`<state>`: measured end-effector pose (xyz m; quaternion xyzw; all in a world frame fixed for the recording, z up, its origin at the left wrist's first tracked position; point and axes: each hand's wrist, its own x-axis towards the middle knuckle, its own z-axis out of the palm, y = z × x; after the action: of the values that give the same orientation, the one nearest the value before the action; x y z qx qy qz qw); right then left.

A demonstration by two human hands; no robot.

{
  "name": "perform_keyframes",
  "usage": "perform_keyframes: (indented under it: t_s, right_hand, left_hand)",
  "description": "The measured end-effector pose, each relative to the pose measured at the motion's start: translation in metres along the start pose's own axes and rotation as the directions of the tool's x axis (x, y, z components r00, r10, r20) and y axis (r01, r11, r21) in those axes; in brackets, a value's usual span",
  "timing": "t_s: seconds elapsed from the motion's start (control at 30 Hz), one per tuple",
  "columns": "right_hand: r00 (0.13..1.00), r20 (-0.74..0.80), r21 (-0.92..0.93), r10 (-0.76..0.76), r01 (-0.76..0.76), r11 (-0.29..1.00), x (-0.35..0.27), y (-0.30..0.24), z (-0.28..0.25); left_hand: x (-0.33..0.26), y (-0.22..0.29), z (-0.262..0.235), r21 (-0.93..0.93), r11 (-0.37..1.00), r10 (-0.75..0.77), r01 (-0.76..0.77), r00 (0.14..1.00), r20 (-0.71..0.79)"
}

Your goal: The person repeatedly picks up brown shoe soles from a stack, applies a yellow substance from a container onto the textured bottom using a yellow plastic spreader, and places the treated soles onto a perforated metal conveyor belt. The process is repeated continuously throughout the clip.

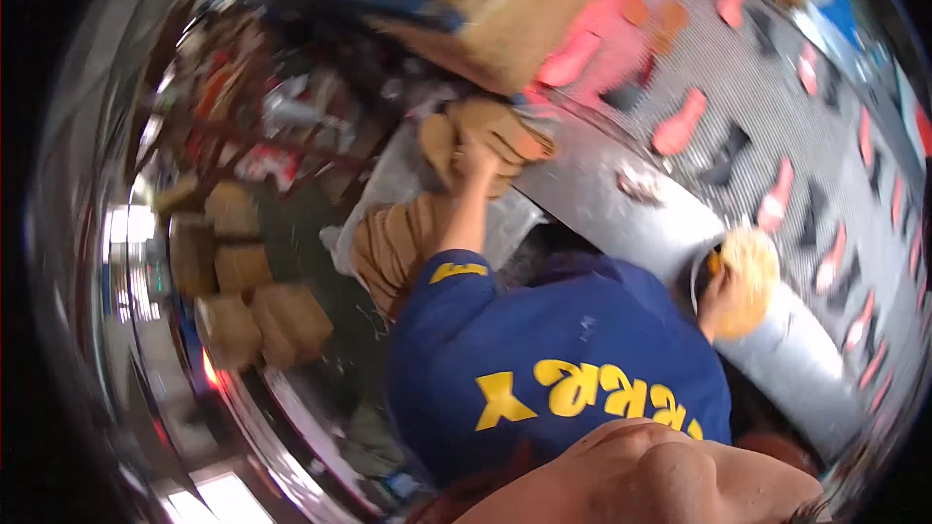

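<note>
My left hand (474, 163) reaches out to the left and is closed on tan insole-shaped pieces (505, 131), blurred by motion. More tan pieces (398, 243) stand in a row beside my left forearm, on a pale plastic sheet (388, 180). On the right, my right hand (716, 303) is closed around the dark and yellow grip of a wide brush-like tool with a pale yellow, fuzzy head (749, 277). The tool is over the smooth metal edge (670, 209) of a conveyor; its exact kind is blurred.
A mesh conveyor belt (748, 126) carries several pink sole-shaped pieces (680, 123) and dark pieces (726, 155). Red light falls near a large box-shaped housing (515, 15) at the belt's far end. A small crumpled item (638, 184) lies on the metal edge. Brown cartons (257, 320) stand at left.
</note>
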<state>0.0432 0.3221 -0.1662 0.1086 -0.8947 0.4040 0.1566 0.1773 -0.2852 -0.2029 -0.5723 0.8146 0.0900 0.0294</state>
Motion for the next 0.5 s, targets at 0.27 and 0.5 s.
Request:
perform_keyframes:
  t_s: [0.27, 0.5]
  right_hand:
    - [0.966, -0.116, -0.035, 0.231, -0.237, 0.971, -0.024, -0.026, -0.014]
    - [0.996, 0.017, -0.346, 0.083, -0.072, 0.935, -0.034, -0.028, 0.006]
  left_hand:
    - [-0.057, 0.048, -0.082, -0.701, 0.173, 0.679, 0.692, 0.432, 0.594]
    - [-0.184, 0.129, -0.088, -0.485, 0.118, 0.838, 0.866, 0.176, 0.517]
